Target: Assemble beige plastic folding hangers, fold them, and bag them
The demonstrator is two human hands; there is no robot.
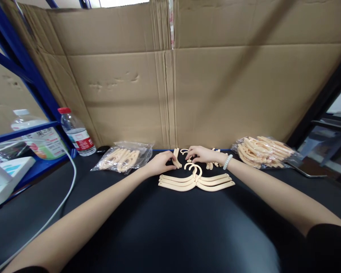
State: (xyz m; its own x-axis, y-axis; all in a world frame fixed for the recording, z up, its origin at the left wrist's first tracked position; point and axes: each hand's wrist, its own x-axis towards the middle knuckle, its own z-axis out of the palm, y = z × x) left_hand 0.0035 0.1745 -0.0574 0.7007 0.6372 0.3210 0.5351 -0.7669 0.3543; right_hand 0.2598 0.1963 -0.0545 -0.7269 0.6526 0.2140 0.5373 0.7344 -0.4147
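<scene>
My left hand (160,163) reaches in from the left, its thumb and fingers curled around the near end of some beige hanger arms (176,153) lying side by side. My right hand (200,153), with a beaded bracelet at the wrist, has its fingers bent down towards the table by a loose beige hook (184,151). What lies between those fingertips is too small to make out. Just in front of both hands, several hangers with hooks (197,181) are laid in a nested stack, their arms spread to both sides.
More small beige pieces (209,165) lie beneath my right forearm. Clear bags of beige parts rest at left (121,159) and right (264,151). A red-capped bottle (78,134), a white cable (71,185) and a blue rack (42,91) are leftward. Cardboard (244,94) walls the back.
</scene>
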